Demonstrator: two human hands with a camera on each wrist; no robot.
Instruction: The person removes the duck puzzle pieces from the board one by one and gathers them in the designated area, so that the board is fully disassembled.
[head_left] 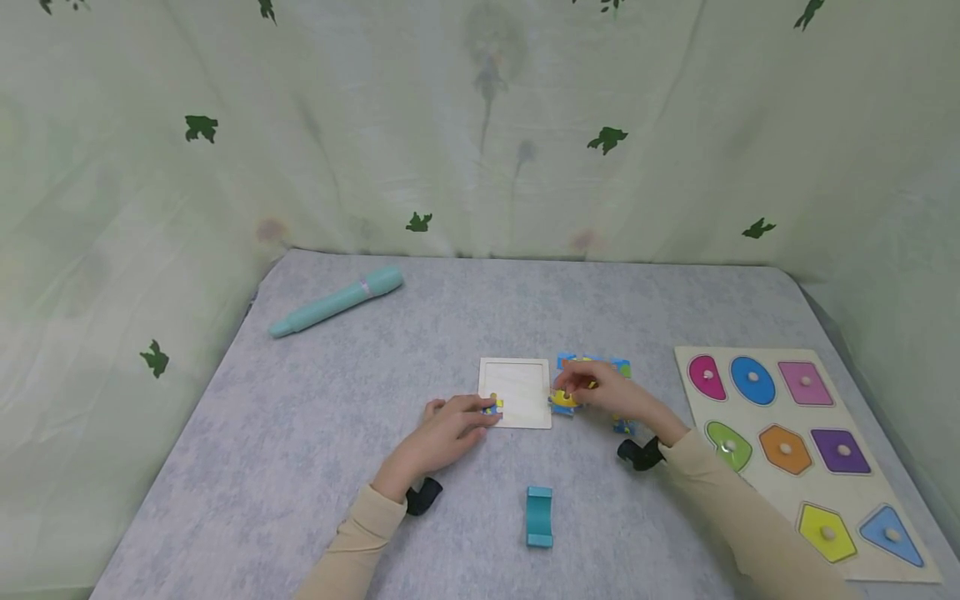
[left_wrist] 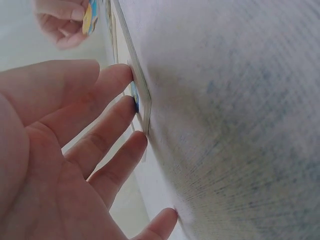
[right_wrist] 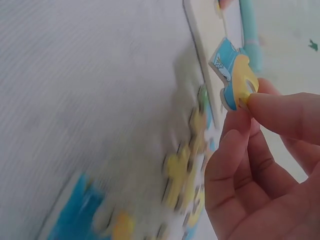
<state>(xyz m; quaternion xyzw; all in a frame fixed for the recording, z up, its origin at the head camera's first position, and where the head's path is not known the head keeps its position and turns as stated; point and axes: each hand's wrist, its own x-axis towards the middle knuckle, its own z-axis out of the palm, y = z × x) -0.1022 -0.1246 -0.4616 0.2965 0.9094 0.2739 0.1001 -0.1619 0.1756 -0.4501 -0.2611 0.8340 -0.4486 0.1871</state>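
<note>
A square wooden puzzle tray (head_left: 527, 397) lies flat in front of me with a blue-and-yellow jigsaw piece (head_left: 498, 407) in its lower left corner. My left hand (head_left: 444, 435) rests fairly straight fingertips on that piece and the tray's left edge, as the left wrist view shows from the side. Just right of the tray, my right hand (head_left: 611, 392) pinches another jigsaw piece (right_wrist: 235, 75), yellow and blue, between thumb and fingers above the table. Loose jigsaw pieces (right_wrist: 177, 172) lie below that hand, partly hidden by it in the head view.
A shape board (head_left: 757, 433) with knobbed coloured shapes fills the right side of the table. Nearer to me, between the forearms, stands a teal curved block (head_left: 538, 517). A turquoise pen-shaped object (head_left: 336, 302) lies at the back left. Hanging cloth surrounds the table.
</note>
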